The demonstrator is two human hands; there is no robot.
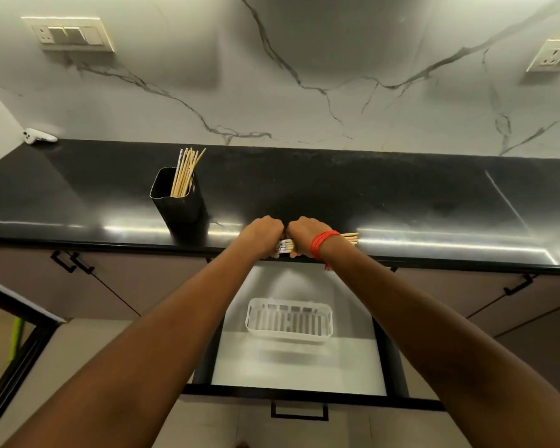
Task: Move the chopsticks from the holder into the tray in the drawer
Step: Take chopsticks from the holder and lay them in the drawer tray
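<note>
Black and rectangular, the holder (178, 202) stands upright on the dark table (401, 195), near its front edge and left of centre, with several pale chopsticks (185, 171) leaning inside it, their tops fanning out above the rim. Below the table a drawer (299, 367) is pulled out, its floor light and bare around a white slotted tray (290, 320) that sits toward the back; nothing shows inside the tray. Both arms stretch forward over the open drawer to the table's front edge. The left hand (264, 232) and right hand (306, 236) are side by side, knuckles almost touching, each curled closed around one horizontal bundle (351, 238) of chopsticks held level along the edge. The bundle's plain tips stick out to the right past the right wrist, which wears a red thread band (322, 245); a patterned stretch of the sticks shows between and under the two hands. The bundle is above the back of the drawer, well above the tray and just right of the holder. Right of the hands the table lies bare. Closed cabinet fronts with black handles flank the drawer on both sides. A small white object (38, 136) rests at the far left corner against the marble wall (304, 92).
</note>
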